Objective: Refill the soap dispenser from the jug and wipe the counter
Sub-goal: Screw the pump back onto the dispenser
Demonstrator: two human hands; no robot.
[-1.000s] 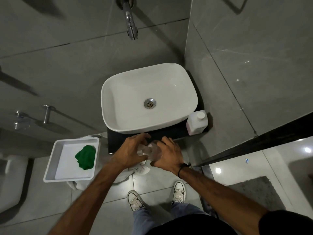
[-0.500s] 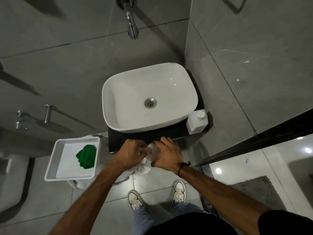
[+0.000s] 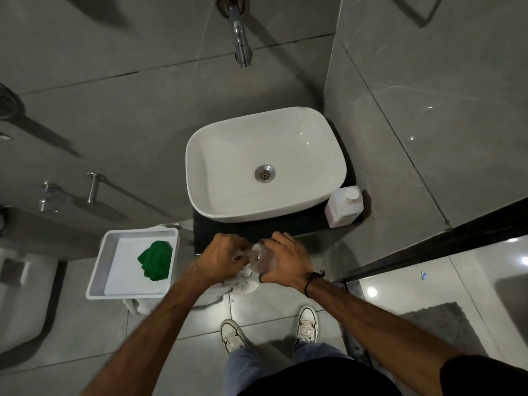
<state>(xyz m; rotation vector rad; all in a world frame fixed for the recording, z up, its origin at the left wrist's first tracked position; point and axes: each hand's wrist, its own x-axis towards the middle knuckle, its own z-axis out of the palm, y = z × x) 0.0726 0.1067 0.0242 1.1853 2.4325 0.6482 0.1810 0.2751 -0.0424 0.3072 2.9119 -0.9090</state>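
Observation:
A clear plastic soap dispenser [image 3: 261, 260] is held in front of the dark counter [image 3: 303, 227], between both hands. My right hand [image 3: 285, 260] grips its body. My left hand [image 3: 225, 255] is closed over its top end, which is hidden by the fingers. The white jug [image 3: 344, 207] with its white cap on stands on the counter's right end, beside the basin [image 3: 328, 167]. A green cloth [image 3: 155, 260] lies in a white tray [image 3: 97, 270] to the left.
A chrome tap [image 3: 241, 45] sticks out of the grey tiled wall above the basin. A white rag [image 3: 243, 284] lies on the floor under my hands. A toilet [image 3: 20, 298] is at far left, a grey mat [image 3: 445, 330] at right.
My left hand's fingers have closed down over the top of the dispenser. The right hand has kept its grip and place.

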